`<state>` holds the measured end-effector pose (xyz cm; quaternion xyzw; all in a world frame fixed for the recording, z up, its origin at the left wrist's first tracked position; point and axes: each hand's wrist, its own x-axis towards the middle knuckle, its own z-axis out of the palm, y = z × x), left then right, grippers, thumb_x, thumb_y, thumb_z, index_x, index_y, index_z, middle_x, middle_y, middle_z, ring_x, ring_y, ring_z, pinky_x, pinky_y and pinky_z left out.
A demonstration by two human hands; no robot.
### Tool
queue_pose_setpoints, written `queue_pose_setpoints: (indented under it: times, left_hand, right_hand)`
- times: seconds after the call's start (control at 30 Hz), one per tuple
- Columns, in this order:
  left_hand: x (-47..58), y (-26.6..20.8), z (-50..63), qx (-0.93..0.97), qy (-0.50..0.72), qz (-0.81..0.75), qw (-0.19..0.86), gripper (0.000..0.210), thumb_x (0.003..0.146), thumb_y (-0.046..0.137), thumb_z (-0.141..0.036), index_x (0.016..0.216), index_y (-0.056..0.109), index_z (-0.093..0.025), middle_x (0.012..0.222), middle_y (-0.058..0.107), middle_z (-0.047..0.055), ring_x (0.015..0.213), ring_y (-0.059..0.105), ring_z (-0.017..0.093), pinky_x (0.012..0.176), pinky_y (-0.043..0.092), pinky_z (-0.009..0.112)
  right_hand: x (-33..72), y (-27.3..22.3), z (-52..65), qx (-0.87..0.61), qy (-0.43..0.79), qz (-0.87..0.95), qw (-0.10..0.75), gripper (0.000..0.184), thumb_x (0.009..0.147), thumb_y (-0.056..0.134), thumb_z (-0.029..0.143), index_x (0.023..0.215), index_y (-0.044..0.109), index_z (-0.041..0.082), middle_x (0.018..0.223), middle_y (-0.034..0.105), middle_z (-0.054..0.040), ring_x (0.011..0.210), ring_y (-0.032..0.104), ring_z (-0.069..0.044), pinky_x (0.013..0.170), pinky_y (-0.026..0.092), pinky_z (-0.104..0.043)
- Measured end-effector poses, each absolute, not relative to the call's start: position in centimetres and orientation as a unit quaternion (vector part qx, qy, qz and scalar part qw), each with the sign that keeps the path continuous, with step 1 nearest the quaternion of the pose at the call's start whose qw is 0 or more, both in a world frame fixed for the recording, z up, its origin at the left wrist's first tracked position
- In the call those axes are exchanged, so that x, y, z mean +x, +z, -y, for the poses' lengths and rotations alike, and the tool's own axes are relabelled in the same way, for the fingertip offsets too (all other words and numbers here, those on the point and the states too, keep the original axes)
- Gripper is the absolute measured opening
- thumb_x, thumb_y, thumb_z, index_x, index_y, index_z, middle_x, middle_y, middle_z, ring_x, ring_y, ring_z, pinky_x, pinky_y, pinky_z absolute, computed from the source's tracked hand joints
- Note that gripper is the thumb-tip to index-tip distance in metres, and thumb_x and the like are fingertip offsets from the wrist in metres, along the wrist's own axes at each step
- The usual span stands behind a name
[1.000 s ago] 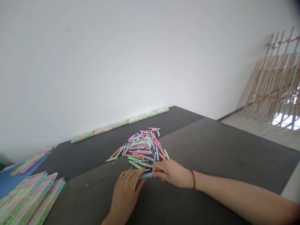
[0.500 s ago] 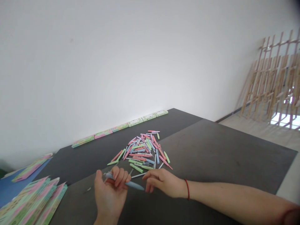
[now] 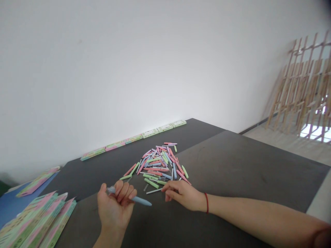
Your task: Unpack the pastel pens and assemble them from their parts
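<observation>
My left hand (image 3: 115, 206) is wrapped round a light blue pen (image 3: 141, 200), palm up. The pointed blue end sticks out to the right and a clear end shows by the thumb. My right hand (image 3: 184, 195), with a red cord on the wrist, hovers at the near edge of a heap of pen parts (image 3: 157, 164). Its fingers are loosely bent and somewhat apart. The index fingertip is by the right end of a thin white stick (image 3: 153, 191); whether they touch I cannot tell. Green barrels (image 3: 151, 183) lie just beyond.
Printed flat boxes (image 3: 94, 153) line the table's back edge along the wall. More printed packs (image 3: 43, 220) overlap at the lower left, with another pack (image 3: 38, 182) on a blue surface behind. Wooden racks (image 3: 305, 89) stand on the floor at the right, past the dark table (image 3: 248, 165).
My right hand has moved away from the blue pen's tip, up to the near edge of the heap. My left hand has shifted slightly left, still holding the pen.
</observation>
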<state>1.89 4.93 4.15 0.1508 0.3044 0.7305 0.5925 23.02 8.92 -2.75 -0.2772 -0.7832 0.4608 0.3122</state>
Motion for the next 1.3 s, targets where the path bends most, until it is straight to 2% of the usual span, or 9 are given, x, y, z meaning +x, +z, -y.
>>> queue_pose_setpoints:
  times: [0.47, 0.6, 0.67, 0.77, 0.83, 0.97, 1.07, 1.13, 1.3]
  left_hand:
    - [1.8, 3.5, -5.2, 0.148, 0.723, -0.289, 0.610, 0.035, 0.081, 0.041, -0.030, 0.048, 0.032, -0.020, 0.039, 0.026, -0.008, 0.034, 0.026, 0.007, 0.037, 0.029, 0.022]
    - [3.8, 2.8, -4.7, 0.171, 0.701, -0.276, 0.635, 0.042, 0.085, 0.043, -0.048, 0.055, 0.040, -0.020, 0.045, 0.031, -0.008, 0.039, 0.032, 0.007, 0.046, 0.041, 0.024]
    - [5.0, 1.9, -4.3, 0.186, 0.684, -0.269, 0.652, 0.039, 0.087, 0.044, -0.047, 0.060, 0.044, -0.020, 0.049, 0.036, -0.007, 0.043, 0.038, 0.008, 0.055, 0.046, 0.026]
    - [6.5, -0.1, -4.0, 0.203, 0.675, -0.269, 0.656, 0.032, 0.086, 0.047, -0.042, 0.063, 0.049, -0.020, 0.057, 0.048, -0.004, 0.054, 0.050, 0.010, 0.071, 0.050, 0.031]
    - [6.8, -1.3, -4.2, 0.230, 0.660, -0.314, 0.643, 0.030, 0.084, 0.048, -0.044, 0.070, 0.057, -0.019, 0.071, 0.061, 0.002, 0.073, 0.061, 0.016, 0.079, 0.049, 0.038]
    - [5.6, -2.5, -5.1, 0.307, 0.673, -0.426, 0.521, 0.034, 0.076, 0.056, -0.047, 0.090, 0.064, -0.017, 0.099, 0.067, 0.010, 0.099, 0.060, 0.025, 0.082, 0.049, 0.042]
    - [4.1, -2.9, -6.0, 0.310, 0.703, -0.450, 0.454, 0.027, 0.071, 0.063, -0.041, 0.085, 0.065, -0.018, 0.090, 0.067, 0.005, 0.090, 0.061, 0.020, 0.076, 0.049, 0.033]
    - [3.3, -3.2, -6.4, 0.311, 0.713, -0.460, 0.429, 0.023, 0.071, 0.063, -0.039, 0.078, 0.065, -0.017, 0.081, 0.065, 0.003, 0.080, 0.060, 0.017, 0.070, 0.049, 0.029]
    - [2.6, -4.1, -6.8, 0.322, 0.721, -0.465, 0.400, 0.021, 0.074, 0.059, -0.038, 0.074, 0.064, -0.018, 0.075, 0.063, 0.000, 0.072, 0.058, 0.014, 0.065, 0.048, 0.025]
  right_hand:
    - [23.4, -2.4, -8.9, -0.273, 0.382, 0.829, 0.304, 0.023, 0.090, 0.047, 0.025, 0.110, 0.056, 0.017, 0.091, 0.068, -0.0042, 0.080, 0.062, -0.014, 0.073, 0.047, -0.025]
    - [23.2, -1.3, -7.9, -0.228, 0.271, 0.887, 0.297, 0.040, 0.086, 0.056, 0.036, 0.120, 0.052, 0.018, 0.105, 0.064, -0.0073, 0.096, 0.057, -0.019, 0.086, 0.042, -0.029]
    - [22.8, -1.2, -7.3, -0.224, 0.234, 0.907, 0.270, 0.049, 0.083, 0.057, 0.043, 0.124, 0.049, 0.016, 0.107, 0.062, -0.0096, 0.098, 0.056, -0.021, 0.086, 0.041, -0.031]
    - [22.3, -1.6, -6.8, -0.256, 0.190, 0.925, 0.204, 0.039, 0.084, 0.055, 0.043, 0.111, 0.056, 0.014, 0.101, 0.064, -0.0109, 0.092, 0.058, -0.023, 0.080, 0.041, -0.030]
    - [22.5, -1.9, -7.0, -0.291, 0.173, 0.928, 0.159, 0.025, 0.087, 0.051, 0.036, 0.098, 0.060, 0.016, 0.092, 0.066, -0.0082, 0.084, 0.060, -0.021, 0.073, 0.040, -0.028]
    - [25.6, -0.9, -8.6, -0.365, 0.172, 0.906, 0.125, 0.022, 0.091, 0.043, 0.031, 0.089, 0.060, 0.019, 0.081, 0.066, -0.0035, 0.072, 0.059, -0.016, 0.061, 0.035, -0.023]
    - [30.0, 0.2, -10.4, -0.439, 0.129, 0.882, 0.116, 0.027, 0.094, 0.037, 0.033, 0.092, 0.060, 0.019, 0.083, 0.066, -0.0049, 0.072, 0.060, -0.016, 0.062, 0.036, -0.023]
    - [33.3, 0.4, -11.4, -0.516, 0.056, 0.852, 0.062, 0.027, 0.093, 0.038, 0.033, 0.093, 0.060, 0.019, 0.083, 0.067, -0.0066, 0.074, 0.061, -0.018, 0.062, 0.036, -0.025]
    - [38.8, -0.7, -12.4, -0.590, -0.018, 0.807, -0.012, 0.024, 0.091, 0.040, 0.026, 0.094, 0.061, 0.014, 0.081, 0.068, -0.0132, 0.075, 0.064, -0.026, 0.061, 0.039, -0.030]
